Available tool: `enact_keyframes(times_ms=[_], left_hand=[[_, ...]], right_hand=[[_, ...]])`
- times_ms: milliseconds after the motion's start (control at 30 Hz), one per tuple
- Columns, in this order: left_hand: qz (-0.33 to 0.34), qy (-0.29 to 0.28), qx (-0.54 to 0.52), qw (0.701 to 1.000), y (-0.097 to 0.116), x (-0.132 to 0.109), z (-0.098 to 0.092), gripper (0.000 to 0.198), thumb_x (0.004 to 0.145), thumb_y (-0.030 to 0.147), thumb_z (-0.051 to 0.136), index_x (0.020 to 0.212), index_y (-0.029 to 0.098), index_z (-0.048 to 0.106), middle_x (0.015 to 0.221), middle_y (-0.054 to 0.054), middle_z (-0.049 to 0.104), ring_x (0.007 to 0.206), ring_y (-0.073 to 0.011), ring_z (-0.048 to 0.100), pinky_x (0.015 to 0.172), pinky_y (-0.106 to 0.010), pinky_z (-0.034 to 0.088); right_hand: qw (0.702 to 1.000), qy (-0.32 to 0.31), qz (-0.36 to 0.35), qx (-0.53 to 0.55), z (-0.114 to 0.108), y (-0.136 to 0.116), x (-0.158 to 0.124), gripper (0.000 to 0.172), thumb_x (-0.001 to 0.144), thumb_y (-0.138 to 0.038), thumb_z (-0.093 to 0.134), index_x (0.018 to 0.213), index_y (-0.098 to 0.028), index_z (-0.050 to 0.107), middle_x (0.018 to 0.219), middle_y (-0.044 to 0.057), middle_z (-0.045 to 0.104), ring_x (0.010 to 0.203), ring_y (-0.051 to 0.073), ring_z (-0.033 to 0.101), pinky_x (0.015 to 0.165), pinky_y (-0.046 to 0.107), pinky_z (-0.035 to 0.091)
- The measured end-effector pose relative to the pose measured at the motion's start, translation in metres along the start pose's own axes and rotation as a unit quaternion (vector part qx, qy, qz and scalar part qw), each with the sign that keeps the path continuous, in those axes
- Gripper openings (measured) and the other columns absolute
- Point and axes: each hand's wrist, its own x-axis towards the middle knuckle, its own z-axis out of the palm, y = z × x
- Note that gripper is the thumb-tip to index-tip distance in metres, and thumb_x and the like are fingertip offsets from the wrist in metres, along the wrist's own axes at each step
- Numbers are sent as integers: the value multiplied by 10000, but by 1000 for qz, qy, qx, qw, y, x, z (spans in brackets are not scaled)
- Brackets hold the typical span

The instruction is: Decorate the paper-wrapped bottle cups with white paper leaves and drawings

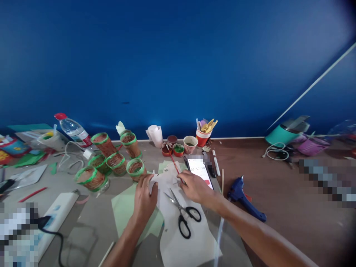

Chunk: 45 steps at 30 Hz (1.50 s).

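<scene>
Right hand (193, 185) pinching the brush (174, 163) just beyond the scissors (182, 213), shaft slanting away leftward, while the left hand (145, 194) (farther off, fingers parted) waits left of those scissors!

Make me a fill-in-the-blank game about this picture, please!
1. The right hand holds a thin stick whose colour is ____.
2. The scissors lie on a sheet of paper that is ____.
3. The big wall at the back is ____.
4. In the picture, the glue gun lies to the ____ of the phone, not to the left.

Missing words: red; white; blue; right.
</scene>
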Motion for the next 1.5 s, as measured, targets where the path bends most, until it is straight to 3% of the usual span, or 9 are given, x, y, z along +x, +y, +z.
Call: enact_keyframes(times_ms=[133,367,600,733,933,1033,1133,1233,1500], left_hand=[[-3,22,-33,999,5,2,-4,169,902,244,464,967,187,609,920,-89,679,918,-232,630,843,-385,504],[16,-16,-76,997,10,1,-3,194,903,239,450,879,201,638,802,-65,696,789,-208,655,767,-343,514],[-80,8,-130,988,6,0,-7,210,900,313,469,970,188,624,706,-20,665,559,-139,622,610,-268,509],[-101,24,-204,973,7,-1,-9,213,921,296,443,1043,183,575,645,14,614,554,-119,623,576,-232,497],[-87,7,-203,975,11,1,-10,221,908,320,461,1042,180,568,727,-22,654,654,-143,658,663,-273,521],[-84,-10,-195,977,13,2,-9,227,904,349,467,999,180,587,769,-48,671,742,-171,670,729,-308,526],[-91,-21,-209,973,11,2,-7,229,905,360,478,974,178,598,851,-76,686,850,-197,667,808,-343,519],[-109,-43,-260,959,9,1,-5,247,906,378,490,998,175,595,925,-93,680,844,-197,672,804,-341,523],[-124,-130,-258,949,18,3,-8,330,813,351,592,1101,193,568,1092,-112,661,761,-166,649,598,-264,515]], right_hand=[[995,-1,-7,-96,-9,0,12,220,898,-158,478,1024,-151,658,998,95,647,906,208,634,772,275,446],[983,-29,-63,-170,-6,-5,37,235,884,-92,455,954,-146,673,1040,121,636,977,241,582,828,317,427],[968,-42,-122,-214,7,-18,42,292,846,-24,460,1050,-117,647,1026,162,664,1073,301,520,879,400,374],[968,-33,-122,-215,10,-16,42,317,840,-27,441,1088,-79,632,1056,209,653,1061,326,516,859,422,373],[979,13,-122,-164,3,-9,49,346,822,-30,454,1100,-140,628,1016,111,693,994,270,529,851,372,377],[988,103,-113,-29,-3,-5,51,311,822,-69,487,1075,-165,640,989,76,698,942,232,540,856,341,394],[972,166,-92,138,-7,1,51,278,781,-81,516,991,-186,664,954,52,691,883,193,570,819,309,429],[962,166,-76,204,-5,6,49,266,759,-92,527,957,-195,672,920,41,685,866,181,587,785,296,451],[972,127,-112,164,0,-17,37,252,783,-56,543,934,-202,682,905,35,709,887,185,592,828,309,443]])
